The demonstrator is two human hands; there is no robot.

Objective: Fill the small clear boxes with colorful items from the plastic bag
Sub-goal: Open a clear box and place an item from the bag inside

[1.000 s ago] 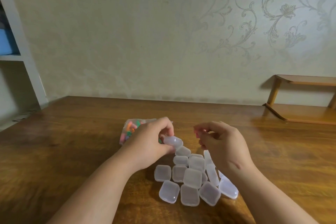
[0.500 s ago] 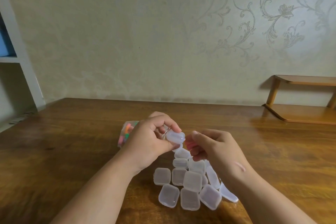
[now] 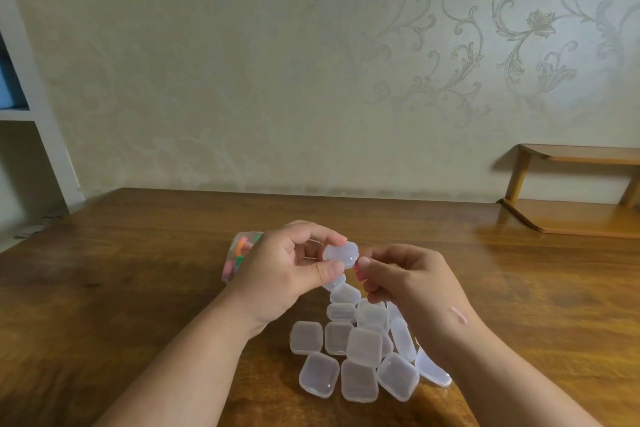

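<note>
My left hand (image 3: 287, 270) pinches one small clear box (image 3: 341, 251) between thumb and fingers, lifted above the table. My right hand (image 3: 412, 282) is just to its right, fingers curled, holding a small pink item (image 3: 360, 274) close to the box. Below both hands lies a pile of several small clear boxes (image 3: 360, 347) with lids down. The plastic bag (image 3: 239, 255) of colorful items lies behind my left hand, mostly hidden by it.
The wooden table (image 3: 121, 288) reaches to a patterned wall. A low wooden shelf (image 3: 568, 211) stands at the far right on the table. A white shelving unit (image 3: 31, 107) is at the left edge.
My left hand has lifted the clear box higher and turned it. My right hand moved left with the pink item, closing the gap to the box.
</note>
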